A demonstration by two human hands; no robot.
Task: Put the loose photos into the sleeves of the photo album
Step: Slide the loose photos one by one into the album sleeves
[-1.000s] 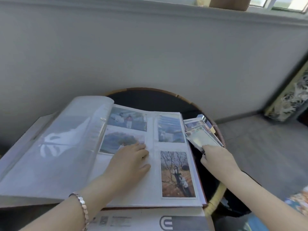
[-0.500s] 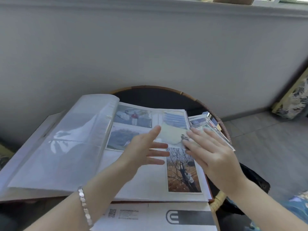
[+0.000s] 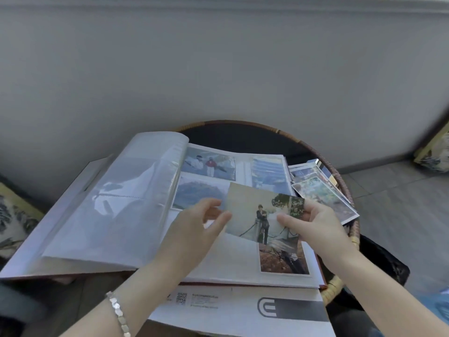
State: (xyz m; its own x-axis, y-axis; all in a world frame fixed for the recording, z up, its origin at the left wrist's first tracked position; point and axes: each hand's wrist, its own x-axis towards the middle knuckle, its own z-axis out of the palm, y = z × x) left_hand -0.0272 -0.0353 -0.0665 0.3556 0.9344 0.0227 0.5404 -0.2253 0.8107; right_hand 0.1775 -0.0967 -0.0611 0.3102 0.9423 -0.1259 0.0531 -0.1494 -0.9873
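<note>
The photo album (image 3: 121, 215) lies open on a round table, its right page holding several sleeved photos. Above that page I hold one loose photo (image 3: 250, 210) of a figure by a chain fence. My left hand (image 3: 194, 229) pinches its left edge between thumb and fingers. My right hand (image 3: 313, 224) grips its right edge, thumb on the picture side. A fanned stack of loose photos (image 3: 323, 190) lies on the table just right of the album.
The round table has a wicker rim (image 3: 340, 171) and stands against a grey wall (image 3: 218, 69). A white printed box (image 3: 243, 307) lies under the album's near edge. Patterned cushions sit at far left (image 3: 12, 220) and far right (image 3: 435, 152). Tiled floor (image 3: 401, 203) is on the right.
My right hand took a photo from the stack and brought it over the right page. My left hand lifted off the page and took the photo's left edge.
</note>
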